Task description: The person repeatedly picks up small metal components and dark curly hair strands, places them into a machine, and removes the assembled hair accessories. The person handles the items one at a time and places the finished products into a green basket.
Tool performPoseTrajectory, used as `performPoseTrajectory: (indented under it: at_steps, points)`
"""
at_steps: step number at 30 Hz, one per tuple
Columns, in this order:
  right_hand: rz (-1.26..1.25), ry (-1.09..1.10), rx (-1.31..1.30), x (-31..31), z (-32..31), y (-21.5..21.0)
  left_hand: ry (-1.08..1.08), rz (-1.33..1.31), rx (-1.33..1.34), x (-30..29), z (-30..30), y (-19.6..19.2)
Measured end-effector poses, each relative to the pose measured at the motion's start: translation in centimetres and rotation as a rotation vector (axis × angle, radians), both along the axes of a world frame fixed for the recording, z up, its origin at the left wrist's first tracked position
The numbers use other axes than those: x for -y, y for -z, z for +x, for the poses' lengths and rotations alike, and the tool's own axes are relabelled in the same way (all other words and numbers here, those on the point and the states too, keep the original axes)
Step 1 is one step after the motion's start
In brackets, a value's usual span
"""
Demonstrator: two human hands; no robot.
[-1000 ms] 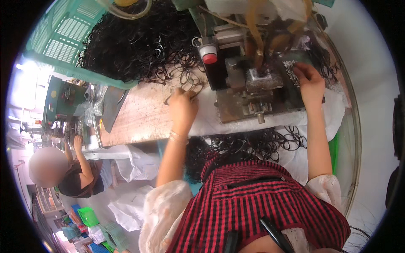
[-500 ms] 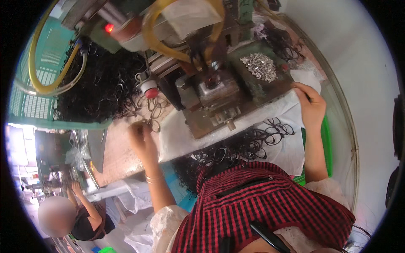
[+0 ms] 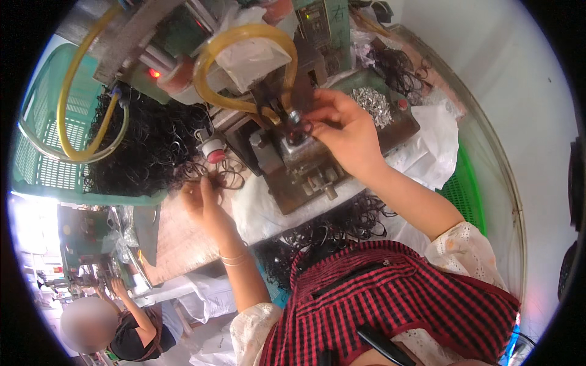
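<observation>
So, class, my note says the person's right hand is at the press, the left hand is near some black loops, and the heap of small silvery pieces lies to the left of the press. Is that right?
Not quite: the heap lies to the right of the press, as the head view shows. The right hand, left hand and black loops are as noted.

Pale wall [image 3: 513,110]; bright light [image 3: 35,226]
</observation>
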State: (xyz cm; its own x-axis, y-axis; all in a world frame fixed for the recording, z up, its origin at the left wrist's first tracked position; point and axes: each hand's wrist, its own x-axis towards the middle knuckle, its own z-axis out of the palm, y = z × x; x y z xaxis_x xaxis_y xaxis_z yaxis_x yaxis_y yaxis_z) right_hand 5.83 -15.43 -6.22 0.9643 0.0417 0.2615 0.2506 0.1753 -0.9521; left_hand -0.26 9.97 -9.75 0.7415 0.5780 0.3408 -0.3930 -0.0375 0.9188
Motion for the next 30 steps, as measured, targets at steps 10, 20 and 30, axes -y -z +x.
performPoseTrajectory:
  at_steps: [10,20,30]
  points:
    - [0.074,-0.14,0.029,0.0,-4.0,-3.6,-0.349,0.232,0.104,-1.1,-2.8,-6.9]
    - [-1.072,0.496,0.387,8.0,5.4,7.9,0.32,0.426,0.147,10.5,0.2,-9.4]
    - [-1.028,0.543,0.251,10.6,4.7,7.1,0.095,0.682,0.243,11.9,1.8,-9.4]
